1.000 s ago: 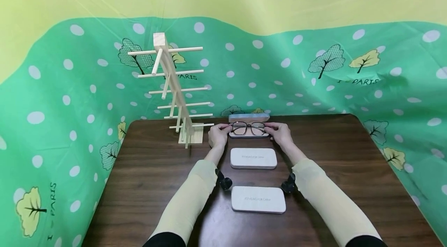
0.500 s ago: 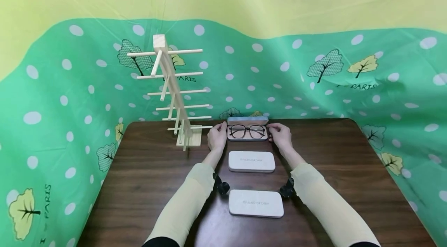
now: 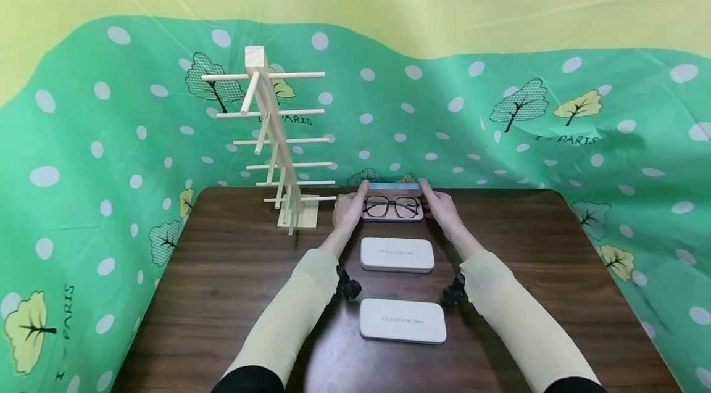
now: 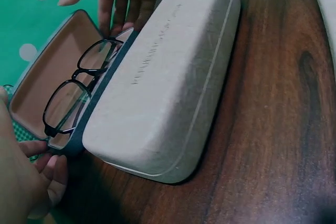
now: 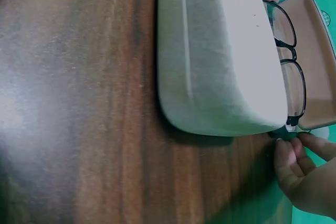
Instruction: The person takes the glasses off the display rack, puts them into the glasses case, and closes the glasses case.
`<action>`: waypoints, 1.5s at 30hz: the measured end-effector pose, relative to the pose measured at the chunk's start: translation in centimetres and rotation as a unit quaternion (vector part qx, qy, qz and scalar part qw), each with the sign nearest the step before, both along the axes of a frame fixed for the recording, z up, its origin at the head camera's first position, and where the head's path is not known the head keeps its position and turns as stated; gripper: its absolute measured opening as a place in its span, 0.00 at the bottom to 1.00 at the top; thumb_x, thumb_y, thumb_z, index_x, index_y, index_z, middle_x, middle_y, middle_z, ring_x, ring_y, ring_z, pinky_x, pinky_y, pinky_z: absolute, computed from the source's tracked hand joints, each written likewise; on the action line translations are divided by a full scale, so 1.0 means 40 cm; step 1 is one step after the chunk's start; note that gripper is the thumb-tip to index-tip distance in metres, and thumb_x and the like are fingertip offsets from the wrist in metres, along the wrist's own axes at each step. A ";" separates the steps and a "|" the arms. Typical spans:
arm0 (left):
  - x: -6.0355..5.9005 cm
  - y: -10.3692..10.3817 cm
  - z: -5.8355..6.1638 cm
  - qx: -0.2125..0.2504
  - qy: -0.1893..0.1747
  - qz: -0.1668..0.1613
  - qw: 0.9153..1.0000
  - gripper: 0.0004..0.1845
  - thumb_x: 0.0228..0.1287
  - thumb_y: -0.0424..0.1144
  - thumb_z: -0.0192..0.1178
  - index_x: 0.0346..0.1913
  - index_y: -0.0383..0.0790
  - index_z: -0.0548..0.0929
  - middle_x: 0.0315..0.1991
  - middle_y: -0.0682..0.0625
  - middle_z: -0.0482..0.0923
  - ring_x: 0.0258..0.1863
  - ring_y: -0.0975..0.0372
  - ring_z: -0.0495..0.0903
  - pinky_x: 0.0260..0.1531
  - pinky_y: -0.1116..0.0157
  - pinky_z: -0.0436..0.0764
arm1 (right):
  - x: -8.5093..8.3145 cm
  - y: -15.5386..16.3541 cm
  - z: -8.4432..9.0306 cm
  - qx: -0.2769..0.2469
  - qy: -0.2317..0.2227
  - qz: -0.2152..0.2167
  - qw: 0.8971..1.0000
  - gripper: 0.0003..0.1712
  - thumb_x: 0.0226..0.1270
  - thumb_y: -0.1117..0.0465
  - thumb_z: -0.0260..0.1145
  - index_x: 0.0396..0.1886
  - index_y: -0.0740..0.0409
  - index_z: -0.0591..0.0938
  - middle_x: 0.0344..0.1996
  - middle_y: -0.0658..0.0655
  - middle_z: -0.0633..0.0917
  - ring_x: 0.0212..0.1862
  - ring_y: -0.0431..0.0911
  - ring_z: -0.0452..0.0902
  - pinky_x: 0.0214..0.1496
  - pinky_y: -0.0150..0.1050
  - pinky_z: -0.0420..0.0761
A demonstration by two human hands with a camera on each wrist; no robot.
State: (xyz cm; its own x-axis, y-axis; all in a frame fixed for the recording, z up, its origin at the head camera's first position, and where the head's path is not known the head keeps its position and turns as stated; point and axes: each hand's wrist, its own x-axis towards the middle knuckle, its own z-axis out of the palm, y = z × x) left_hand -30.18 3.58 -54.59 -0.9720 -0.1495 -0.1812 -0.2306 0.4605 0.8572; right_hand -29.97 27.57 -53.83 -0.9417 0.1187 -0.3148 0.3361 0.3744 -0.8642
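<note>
Black-rimmed glasses (image 3: 378, 206) lie folded in the base of an open glasses case (image 3: 393, 219), far back on the table. Behind them stands the raised lid (image 3: 394, 186), with a pale pink lining in the wrist views. My left hand (image 3: 347, 210) is at the case's left end, fingertips by the base and thumb up beside the lid corner. Mirroring it, my right hand (image 3: 441, 209) has its fingers against the right end and its thumb stretched up by the lid. Neither hand touches the glasses. A closed white case (image 4: 157, 77) partly hides the base in both wrist views.
Another closed white case (image 3: 403, 321) lies nearer the front, in line with the middle one. A wooden rack (image 3: 283, 152) with several pegs stands left of my left hand, its lower pegs close to that hand. A green and yellow patterned cloth (image 3: 444, 91) hangs behind the table.
My fingers have let go of the glasses, which have settled down into the open case. Both hands have then moved to the case's ends, thumbs rising beside the lid.
</note>
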 end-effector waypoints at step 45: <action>-0.026 -0.063 -0.003 0.085 -0.039 -0.173 0.981 0.38 0.75 0.64 0.52 0.76 0.40 0.69 0.74 0.42 0.71 0.61 0.52 0.79 0.52 0.56 0.85 | -0.013 0.049 0.012 -0.034 -0.038 0.131 0.990 0.48 0.77 0.38 0.58 0.81 0.66 0.58 0.77 0.71 0.62 0.76 0.63 0.62 0.77 0.56 0.70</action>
State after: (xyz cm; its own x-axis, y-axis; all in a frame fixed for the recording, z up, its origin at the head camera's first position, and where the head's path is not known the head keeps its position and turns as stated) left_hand -31.20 1.06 -54.72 -0.9417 0.2248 -0.2502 -0.1533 0.3755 0.9141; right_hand -30.49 29.51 -53.34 -0.9104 -0.1501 -0.3856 0.3008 0.3997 -0.8659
